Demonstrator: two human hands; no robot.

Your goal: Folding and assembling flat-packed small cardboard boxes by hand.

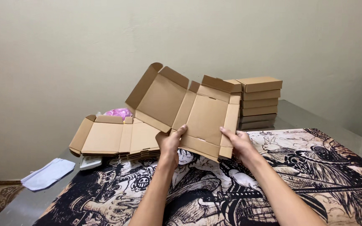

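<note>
The flat cardboard box (189, 111) is held up off the table, tilted back toward the wall, so its creased panels and side flaps face the person and hang free. The left hand (170, 142) grips its lower edge, thumb on the inner face; the right hand (237, 144) pinches the lower right flap. Both forearms reach forward, wrists raised. Behind lie a pile of flat boxes (114, 138), a stack of 6 folded boxes (259, 102), and the printed mat (306, 175)
</note>
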